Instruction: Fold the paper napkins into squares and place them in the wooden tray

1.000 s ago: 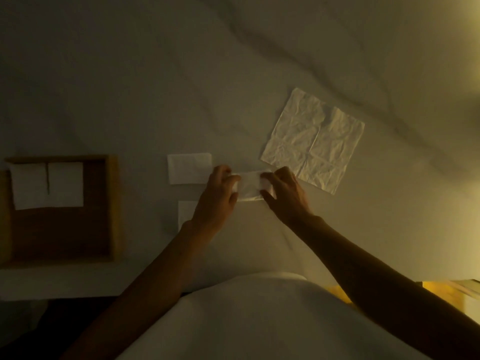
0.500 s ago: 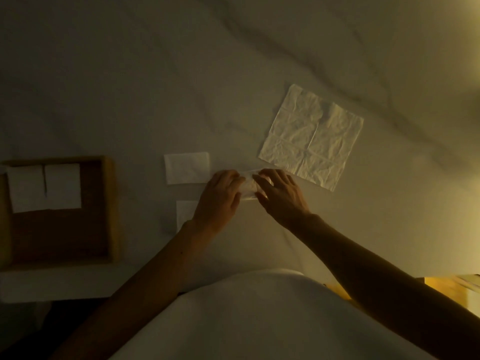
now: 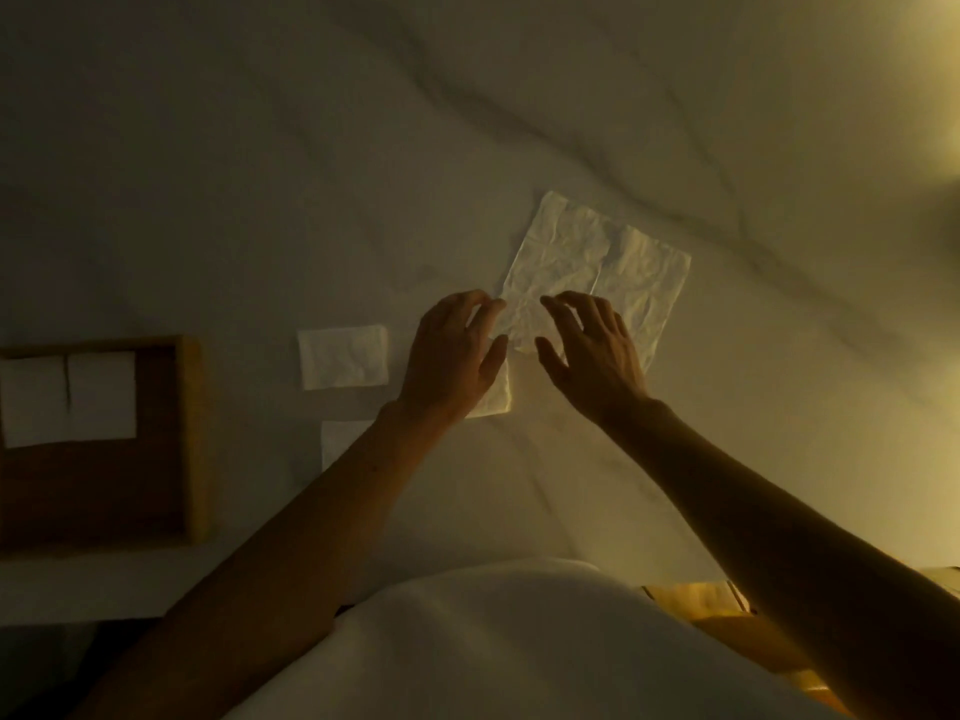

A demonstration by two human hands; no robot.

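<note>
A crumpled unfolded napkin (image 3: 613, 262) lies flat on the table, right of centre. My left hand (image 3: 454, 356) and my right hand (image 3: 592, 356) hover with spread fingers at its near-left corner, holding nothing. A freshly folded napkin (image 3: 497, 394) lies partly under my left hand. Another folded square (image 3: 344, 357) lies to its left. A third folded napkin (image 3: 340, 441) peeks out beside my left forearm. The wooden tray (image 3: 195, 439) at the left edge holds two folded squares (image 3: 70, 394) side by side along its far wall.
The table is a pale marble surface (image 3: 260, 174) with grey veins, dimly lit. Its near edge runs just in front of my white-clad torso (image 3: 467, 652). A yellow object (image 3: 727, 621) shows below the table edge at the right.
Both hands let go of the folded napkin, which now lies on the table, and moved up and right to the corner of the unfolded napkin. Their fingers have spread.
</note>
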